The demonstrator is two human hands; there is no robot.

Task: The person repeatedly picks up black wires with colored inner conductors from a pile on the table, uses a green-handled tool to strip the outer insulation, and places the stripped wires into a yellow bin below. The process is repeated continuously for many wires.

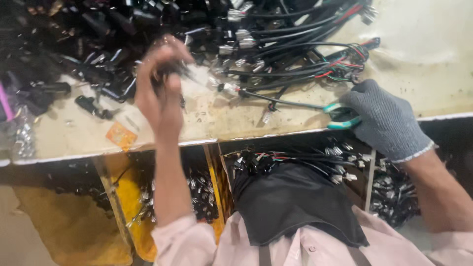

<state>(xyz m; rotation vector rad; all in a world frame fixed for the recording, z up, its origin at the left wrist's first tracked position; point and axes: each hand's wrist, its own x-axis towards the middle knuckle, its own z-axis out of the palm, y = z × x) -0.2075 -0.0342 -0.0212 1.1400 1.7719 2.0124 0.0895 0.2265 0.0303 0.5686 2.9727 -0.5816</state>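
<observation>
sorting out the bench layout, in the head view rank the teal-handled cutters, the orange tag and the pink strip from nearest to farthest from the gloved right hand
From the gloved right hand:
1. Teal-handled cutters: in its grip, at the right of the table's front edge.
2. Orange tag: flat on the table, left of the bare left hand.
3. Pink strip: at the far left edge of the view.

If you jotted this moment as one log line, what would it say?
left hand: bare, pinching a small dark part | right hand: grey glove, holding teal-handled cutters | table: heap of black cables
</observation>
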